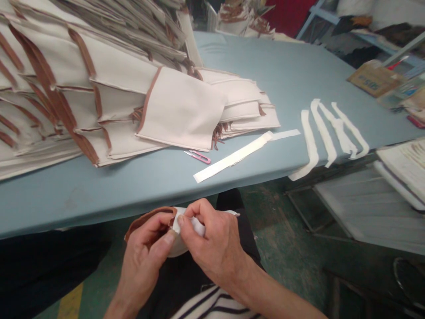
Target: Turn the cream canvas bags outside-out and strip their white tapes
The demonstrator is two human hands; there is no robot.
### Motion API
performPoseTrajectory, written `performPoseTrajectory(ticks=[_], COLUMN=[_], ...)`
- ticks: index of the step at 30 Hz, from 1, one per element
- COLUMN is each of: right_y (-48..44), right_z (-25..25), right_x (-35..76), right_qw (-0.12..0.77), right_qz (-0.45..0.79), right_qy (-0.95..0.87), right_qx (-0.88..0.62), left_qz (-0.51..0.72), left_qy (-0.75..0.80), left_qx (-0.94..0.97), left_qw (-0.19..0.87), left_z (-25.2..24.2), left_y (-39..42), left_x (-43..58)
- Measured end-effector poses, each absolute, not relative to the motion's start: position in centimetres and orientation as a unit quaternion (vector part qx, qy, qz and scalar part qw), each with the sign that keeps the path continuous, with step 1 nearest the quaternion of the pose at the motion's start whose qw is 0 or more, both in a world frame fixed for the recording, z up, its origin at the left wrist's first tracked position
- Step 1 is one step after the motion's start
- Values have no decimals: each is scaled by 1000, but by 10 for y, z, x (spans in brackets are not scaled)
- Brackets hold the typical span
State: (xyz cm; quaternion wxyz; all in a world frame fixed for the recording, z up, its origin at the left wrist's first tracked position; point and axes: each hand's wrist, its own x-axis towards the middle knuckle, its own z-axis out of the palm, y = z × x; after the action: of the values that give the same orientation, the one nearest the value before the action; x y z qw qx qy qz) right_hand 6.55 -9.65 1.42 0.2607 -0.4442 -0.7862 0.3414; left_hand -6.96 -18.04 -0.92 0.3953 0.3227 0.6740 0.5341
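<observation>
A cream fabric piece with a brown edge [178, 249] is held over my lap, in front of the table edge. My left hand [145, 250] pinches it at the brown trim, thumb and forefinger pressed together. On its right side, my right hand [212, 241] is closed on white material at the same piece, with the thumb close to the left fingertips. Whether that white material is a separate strip or part of the piece, I cannot tell. A narrow white end sticks out beyond my right knuckles. The lower part of the piece is hidden by my hands.
Stacks of cream pieces with brown edges [182, 106] cover the table's left. Pink thread snips [199, 157] lie near a flat white strip [232, 157]. Several white strips [310, 141] hang over the blue-grey table's [279, 71] front edge. A cardboard box [375, 79] stands at right.
</observation>
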Motion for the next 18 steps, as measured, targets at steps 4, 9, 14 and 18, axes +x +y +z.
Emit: performPoseTrajectory(ticks=[4, 9, 14, 18], right_y=[-98, -99, -100, -99], right_z=[11, 7, 5, 8], right_x=[65, 65, 66, 65], right_qw=[262, 259, 271, 272], right_qz=[342, 355, 372, 400], right_qy=[-782, -784, -774, -753], right_qx=[-450, -438, -435, -446], left_qz=[513, 487, 466, 478], left_qy=[699, 744, 758, 731], left_qx=[348, 371, 385, 397], left_qw=[357, 268, 245, 281], left_z=[-3, 4, 2, -1], left_y=[-178, -172, -176, -181], left_x=[-67, -58, -54, -59])
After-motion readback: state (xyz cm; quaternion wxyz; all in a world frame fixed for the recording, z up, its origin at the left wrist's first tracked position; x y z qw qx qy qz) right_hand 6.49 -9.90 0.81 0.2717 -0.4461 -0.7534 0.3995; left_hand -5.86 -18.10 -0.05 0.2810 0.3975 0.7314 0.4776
